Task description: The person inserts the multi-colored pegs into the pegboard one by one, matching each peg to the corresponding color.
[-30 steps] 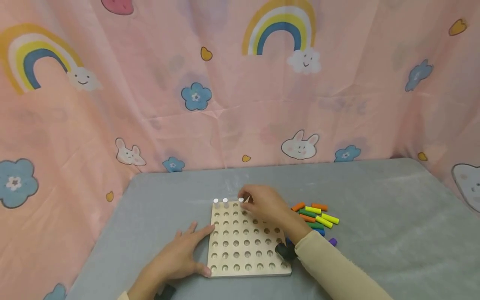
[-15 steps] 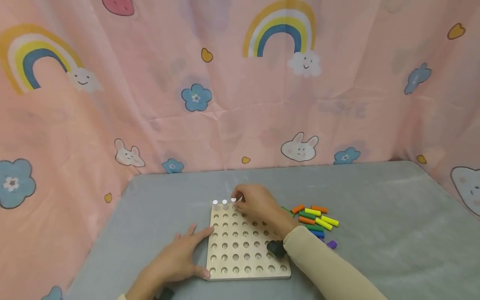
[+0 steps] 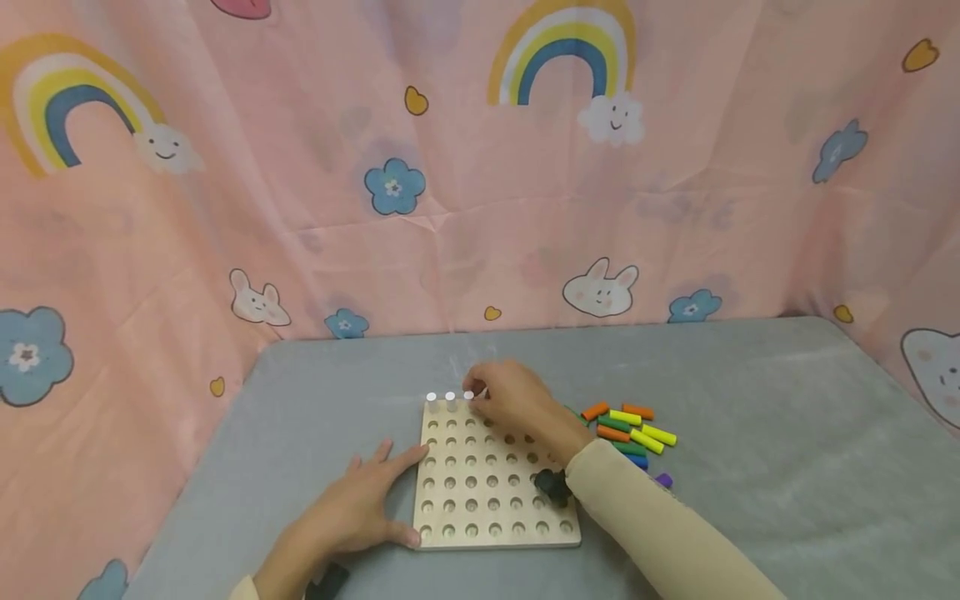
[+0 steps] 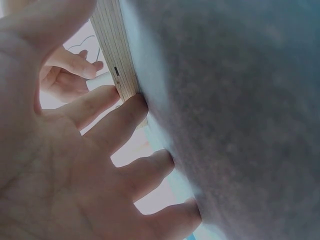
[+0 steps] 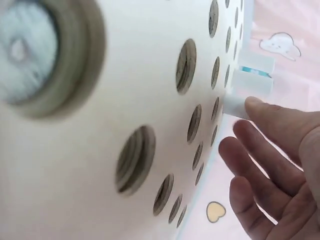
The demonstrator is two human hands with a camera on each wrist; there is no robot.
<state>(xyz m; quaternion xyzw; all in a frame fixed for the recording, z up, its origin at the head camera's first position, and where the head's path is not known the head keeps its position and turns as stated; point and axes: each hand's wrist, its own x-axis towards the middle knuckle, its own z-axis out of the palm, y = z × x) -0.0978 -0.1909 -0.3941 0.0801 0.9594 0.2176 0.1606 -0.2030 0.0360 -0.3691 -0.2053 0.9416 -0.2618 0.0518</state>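
Observation:
A wooden pegboard (image 3: 461, 494) with rows of round holes lies flat on the grey table. My right hand (image 3: 517, 402) pinches a white peg (image 5: 235, 106) between thumb and finger at the third hole of the far row. The peg stands upright, and its lower end meets the board. Two more white pegs, the corner one (image 3: 431, 400) and its neighbour (image 3: 451, 401), stand in the holes to its left. Along the board's left edge, my left hand (image 3: 352, 510) rests with fingers spread, thumb and index finger touching the side.
Right of the board, partly behind my right forearm, lies a loose pile of coloured pegs: orange (image 3: 637, 412), yellow (image 3: 659, 435), green (image 3: 630, 448), blue and purple (image 3: 663, 480). A pink patterned curtain (image 3: 465, 250) hangs behind the table (image 3: 750, 417).
My right hand has moved left with the white peg, from near the fourth column to the third hole of the far row. The left hand has stayed at the board's edge.

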